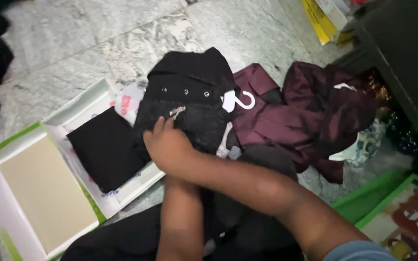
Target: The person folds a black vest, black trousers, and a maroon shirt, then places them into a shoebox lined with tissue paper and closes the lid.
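Pressing Down on a Black Lace Top

Folding soft cloth goes best with slow, flat hands, and that looks like the job here. The right hand (168,145) lies on the black lace garment (189,104), which sits on the floor, near its middle, just past the person's lap. The fingers (159,126) curl onto the lace and press or pinch it. I cannot tell if they really grip it, because the fingertips are tucked under. The left hand is hidden under the right arm; only the left forearm (182,217) shows, so I cannot tell what its fingers are doing.

To do this step well, I think the hand should keep the lace flat and smooth, and pull gently, since lace can snag. A small silver clip or pin (176,112) lies right by the fingertips, so the hand should watch out for it. A white hanger hook (240,100) pokes out at the garment's right side and could catch on the cloth.

The garment's long way runs from the person toward the far edge of the floor. Its dark collar end, with a row of small studs, points away and a bit to the right. Its lace end points back to the person.

Just left of it is an open white box (81,108) with black folded cloth (105,147) inside. To the right lies a dark red garment (310,111), touching the black one.
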